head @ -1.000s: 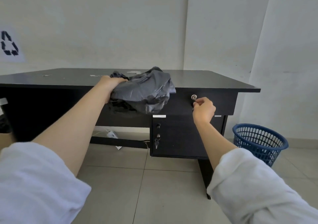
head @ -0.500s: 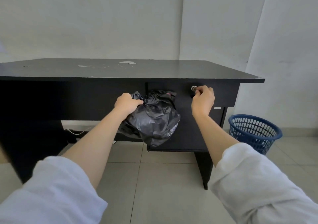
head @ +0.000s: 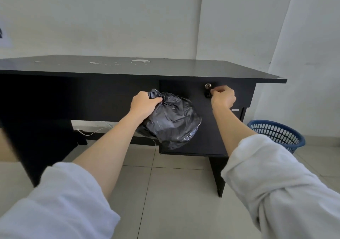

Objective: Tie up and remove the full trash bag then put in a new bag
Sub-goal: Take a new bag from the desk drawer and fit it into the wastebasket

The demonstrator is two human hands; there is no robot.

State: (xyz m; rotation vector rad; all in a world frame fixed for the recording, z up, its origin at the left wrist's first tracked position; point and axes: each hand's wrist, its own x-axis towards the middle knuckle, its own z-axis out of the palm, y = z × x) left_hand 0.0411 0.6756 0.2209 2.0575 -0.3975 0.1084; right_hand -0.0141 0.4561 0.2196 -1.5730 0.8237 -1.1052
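Left hand [head: 143,104]: fingers [head: 156,100] closed tight around the gathered neck of a black trash bag [head: 171,121]. The bag's bulk hangs below and to the right of those fingers, clear of the floor, in front of the dark table [head: 128,67] and its drawer unit [head: 207,128].

Right hand [head: 223,97]: fingers [head: 216,91] pinched together at a small dark item on the upper drawer front [head: 184,89], directly below a round metal lock [head: 207,86]. What they pinch is too small to identify. The lock sits just above and left of these fingertips.

Blue plastic basket [head: 276,134]: on the tiled floor [head: 165,192], well to the right of and below the right fingers, beside the wall; no liner visible in it. A thin white cord [head: 92,131] lies under the table, below and left of the left fingers. Both forearms are bare, with white sleeves [head: 276,183] pushed up.
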